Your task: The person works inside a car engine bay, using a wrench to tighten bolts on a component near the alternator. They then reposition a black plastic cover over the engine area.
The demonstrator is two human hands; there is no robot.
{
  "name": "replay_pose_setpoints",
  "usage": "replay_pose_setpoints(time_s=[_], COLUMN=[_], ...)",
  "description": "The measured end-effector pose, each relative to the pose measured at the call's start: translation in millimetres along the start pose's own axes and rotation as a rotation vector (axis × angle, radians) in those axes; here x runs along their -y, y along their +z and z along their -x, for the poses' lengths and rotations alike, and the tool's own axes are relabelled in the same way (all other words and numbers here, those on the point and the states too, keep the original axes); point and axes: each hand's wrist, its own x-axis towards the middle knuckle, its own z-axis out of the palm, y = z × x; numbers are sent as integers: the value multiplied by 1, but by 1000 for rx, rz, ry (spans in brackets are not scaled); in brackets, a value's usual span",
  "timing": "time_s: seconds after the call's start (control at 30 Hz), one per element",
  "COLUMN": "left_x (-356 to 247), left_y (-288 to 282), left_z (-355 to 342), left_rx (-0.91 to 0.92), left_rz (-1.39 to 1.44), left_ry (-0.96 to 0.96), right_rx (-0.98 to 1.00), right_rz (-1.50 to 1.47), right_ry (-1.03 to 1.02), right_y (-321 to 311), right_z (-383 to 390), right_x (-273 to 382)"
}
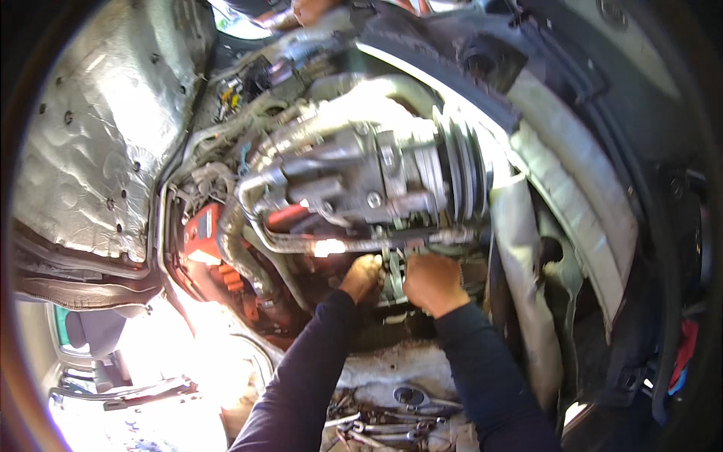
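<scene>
Both arms, in dark sleeves, reach into the engine bay below a large grey metal engine unit (324, 169) with a grooved pulley (465, 169) on its right end. My left hand (363, 277) is curled beside a light metal part (393, 275). Just right of that part, my right hand (435, 283) is closed in a fist, its back toward the view. What the fingers of either hand hold, if anything, is hidden. Directly above the hands, a metal pipe (290, 243) runs across the front of the unit.
Several wrenches (388, 429) and a ratchet (409, 394) lie between my forearms at the bottom. A red-orange part (203, 232) and a hose (235, 233) sit left. Silvery insulation (105, 143) covers the upper left. Another person's hand (312, 10) shows at the top.
</scene>
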Motion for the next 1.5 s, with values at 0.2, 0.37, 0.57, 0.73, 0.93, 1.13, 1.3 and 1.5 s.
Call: replay_pose_setpoints(time_s=[0.2,0.37,0.57,0.73,0.93,1.13,1.3,1.5], left_x=[21,-7,-25,-26,-36,-31,-9,-7], left_y=[4,12,18,15,20,24,11,5], left_z=[-9,-1,15,18,13,16,2,-8], left_rx=[38,-85,-64,39,-101,-107,-51,-11], left_rz=[482,172,324,313,258,110,-83,232], left_ry=[-199,-214,-172,-221,-317,-117,-78,-242], right_rx=[208,206,202,204,225,227,220,213], right_rz=[33,25,-1,-16,-52,-25,-38,-8], right_ry=[79,124,82,78,93,121,101,58], right_y=[-3,-3,2,4,4,3,-1,0], right_z=[-8,-9,-8,-8,-9,-10,-11,-10], right_x=[3,4,-1,-1,1,1,4,2])
